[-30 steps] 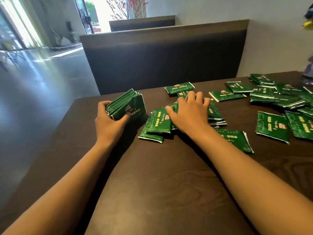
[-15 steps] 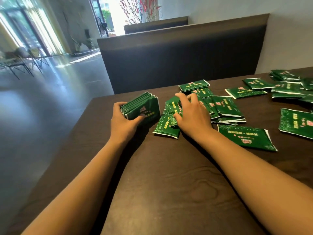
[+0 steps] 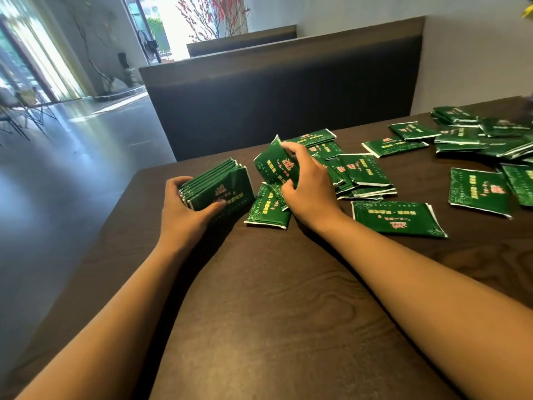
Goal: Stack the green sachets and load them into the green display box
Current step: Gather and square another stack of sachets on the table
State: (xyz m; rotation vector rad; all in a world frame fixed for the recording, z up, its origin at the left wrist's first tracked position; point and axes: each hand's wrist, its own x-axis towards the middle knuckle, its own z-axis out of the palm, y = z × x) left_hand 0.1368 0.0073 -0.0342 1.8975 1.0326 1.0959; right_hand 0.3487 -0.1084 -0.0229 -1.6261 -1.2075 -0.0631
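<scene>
Head view: green sachets (image 3: 398, 217), pink-and-gold print too blurred for reading

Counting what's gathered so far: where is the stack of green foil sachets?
In the head view, left of centre: the left hand grips the stack of green foil sachets on edge, beside the right hand.

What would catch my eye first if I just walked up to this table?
Probably the left hand gripping a neat stack of green sachets at the table's near-left corner, while the right hand lifts one sachet beside it. Loose sachets lie scattered across the dark wooden table to the right.
</scene>
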